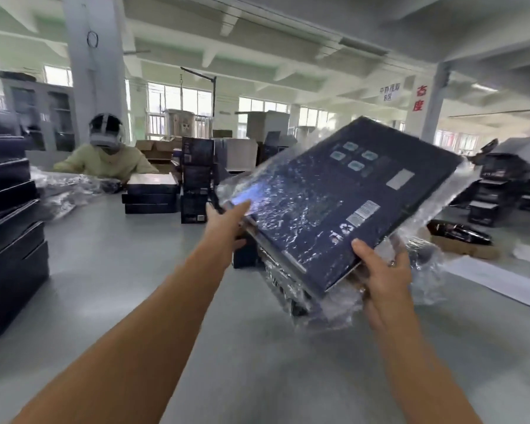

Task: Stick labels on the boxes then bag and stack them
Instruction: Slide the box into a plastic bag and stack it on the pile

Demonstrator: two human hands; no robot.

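A flat dark blue box [343, 203] with white labels on its face is lifted off the table and tilted, its far corner high. A clear plastic bag [325, 310] wraps it and hangs loose below the near corner. My right hand [383, 280] grips the near corner of the box through the bag, thumb on top. My left hand [227, 221] reaches forward with straight fingers that touch the box's left edge. Under the raised box more dark boxes [248, 255] lie on the table, partly hidden.
Tall stacks of dark boxes [10, 228] stand at the left edge of the grey table [135, 270]. A low pile [150, 194] and upright boxes [196, 179] sit mid-table. Another person [104, 160] works opposite. A brown cardboard box [462, 240] and white sheet [496, 280] lie right.
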